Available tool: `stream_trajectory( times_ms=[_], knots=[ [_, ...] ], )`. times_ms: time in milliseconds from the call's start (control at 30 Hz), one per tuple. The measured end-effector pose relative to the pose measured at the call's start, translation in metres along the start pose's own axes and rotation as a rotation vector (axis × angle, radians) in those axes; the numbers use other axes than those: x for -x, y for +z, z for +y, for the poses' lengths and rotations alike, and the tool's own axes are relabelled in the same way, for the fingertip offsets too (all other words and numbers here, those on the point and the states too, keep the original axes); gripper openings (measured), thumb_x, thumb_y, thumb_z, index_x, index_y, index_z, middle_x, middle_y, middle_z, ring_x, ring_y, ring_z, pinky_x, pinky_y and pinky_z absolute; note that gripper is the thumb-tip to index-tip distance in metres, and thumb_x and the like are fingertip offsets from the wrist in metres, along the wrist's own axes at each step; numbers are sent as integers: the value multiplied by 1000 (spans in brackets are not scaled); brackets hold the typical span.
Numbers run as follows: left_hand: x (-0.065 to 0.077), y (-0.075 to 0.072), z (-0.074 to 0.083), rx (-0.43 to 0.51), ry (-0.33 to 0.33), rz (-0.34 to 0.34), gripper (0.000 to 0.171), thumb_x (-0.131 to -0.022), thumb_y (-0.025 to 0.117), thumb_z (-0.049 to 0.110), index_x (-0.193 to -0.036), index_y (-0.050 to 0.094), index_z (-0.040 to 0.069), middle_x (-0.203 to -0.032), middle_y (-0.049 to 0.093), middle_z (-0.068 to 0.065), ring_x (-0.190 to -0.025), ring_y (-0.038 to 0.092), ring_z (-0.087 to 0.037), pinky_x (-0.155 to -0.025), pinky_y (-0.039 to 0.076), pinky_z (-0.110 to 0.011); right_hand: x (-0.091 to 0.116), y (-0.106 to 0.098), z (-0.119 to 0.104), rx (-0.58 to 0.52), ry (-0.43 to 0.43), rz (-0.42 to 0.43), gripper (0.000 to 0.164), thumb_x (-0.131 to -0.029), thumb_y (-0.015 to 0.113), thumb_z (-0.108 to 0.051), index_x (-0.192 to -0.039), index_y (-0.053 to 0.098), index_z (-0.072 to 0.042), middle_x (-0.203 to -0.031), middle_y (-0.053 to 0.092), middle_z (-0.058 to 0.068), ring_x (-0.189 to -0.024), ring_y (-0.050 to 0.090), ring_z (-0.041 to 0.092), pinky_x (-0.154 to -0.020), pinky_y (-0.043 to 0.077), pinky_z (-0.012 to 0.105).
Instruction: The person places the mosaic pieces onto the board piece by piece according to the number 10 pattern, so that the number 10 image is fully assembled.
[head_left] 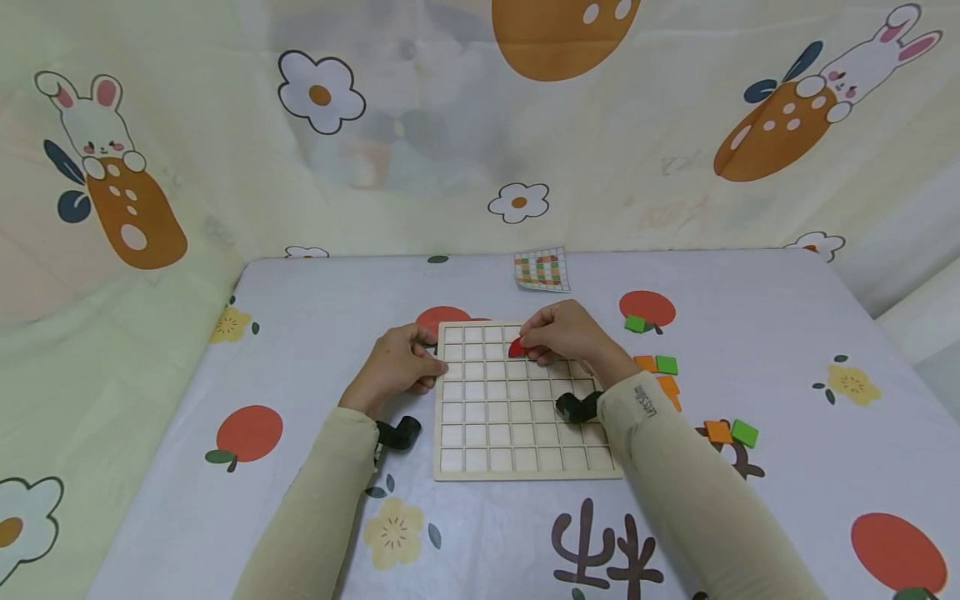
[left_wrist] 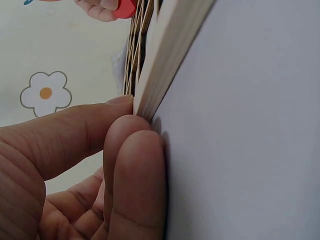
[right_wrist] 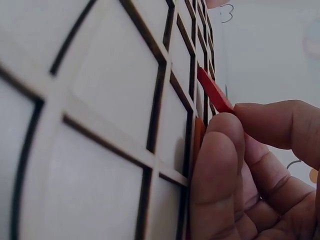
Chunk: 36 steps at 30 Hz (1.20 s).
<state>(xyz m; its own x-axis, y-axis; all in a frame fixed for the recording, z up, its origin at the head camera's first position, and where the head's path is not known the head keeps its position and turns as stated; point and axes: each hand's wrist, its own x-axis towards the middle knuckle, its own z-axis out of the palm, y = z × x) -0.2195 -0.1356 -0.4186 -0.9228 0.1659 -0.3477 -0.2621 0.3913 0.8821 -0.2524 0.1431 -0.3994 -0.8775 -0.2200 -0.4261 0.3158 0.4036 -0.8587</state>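
A square wooden grid board [head_left: 525, 477] lies on the table, divided into rows of pale cells by thin raised strips. At its left side, my left hand [head_left: 397, 365] pinches the edge, thumb or forefinger at the top of the frame and other fingertips against the side. My right hand [head_left: 568, 333] holds a small flat red piece [head_left: 516, 348] over the upper rows. In the right wrist view the red piece [right_wrist: 215, 91] stands tilted between thumb and fingertips, its far end close to the grid strips. An orange piece [right_wrist: 199, 134] shows by those fingertips, mostly hidden behind them.
A small card [head_left: 542, 273] with a coloured grid pattern lies behind the board. Right of the board are several loose pieces, among them a green tile [head_left: 634, 323], another green tile [head_left: 745, 432] and an orange tile [head_left: 717, 431]. A printed cloth covers the table; a curtain hangs behind.
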Motion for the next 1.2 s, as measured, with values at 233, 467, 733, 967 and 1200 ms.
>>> stream_trajectory(
  times_ms=[233,467,733,967,1200],
  knots=[
    [1,1,2,-2,-6,-2,43,-89,82,3,-125,60,0,-88,65,-10,-63,65,-17,-60,60,-25,1,-1,1,17,-10,0,20,-97,72,-7,-111,69,7,-82,71,9,-68,67,16,-66,62,26],
    [0,2,1,3,-8,-3,43,-88,82,3,-125,60,0,-88,65,-11,-63,65,-17,-60,60,-26,3,-3,3,11,-26,-13,22,-97,71,-8,-113,70,7,-85,72,10,-70,67,16,-68,62,27],
    [0,4,0,5,-20,-1,43,-88,82,4,-125,59,2,-91,66,-12,-65,66,-18,-61,60,-27,13,-40,14,-78,-59,86,34,-102,68,-16,-127,65,7,-101,72,13,-82,69,18,-78,63,28],
    [1,4,1,3,-21,2,43,-89,82,4,-125,60,2,-92,65,-11,-65,66,-18,-61,60,-26,25,-96,32,67,10,296,38,-102,68,-25,-127,65,2,-97,70,2,-83,66,16,-75,60,24],
    [1,2,0,-2,-28,6,43,-89,82,4,-126,59,2,-93,65,-11,-67,66,-18,-61,60,-26,30,-123,49,154,103,371,43,-98,72,-29,-126,62,1,-95,66,4,-85,62,20,-72,57,24]
  ],
)
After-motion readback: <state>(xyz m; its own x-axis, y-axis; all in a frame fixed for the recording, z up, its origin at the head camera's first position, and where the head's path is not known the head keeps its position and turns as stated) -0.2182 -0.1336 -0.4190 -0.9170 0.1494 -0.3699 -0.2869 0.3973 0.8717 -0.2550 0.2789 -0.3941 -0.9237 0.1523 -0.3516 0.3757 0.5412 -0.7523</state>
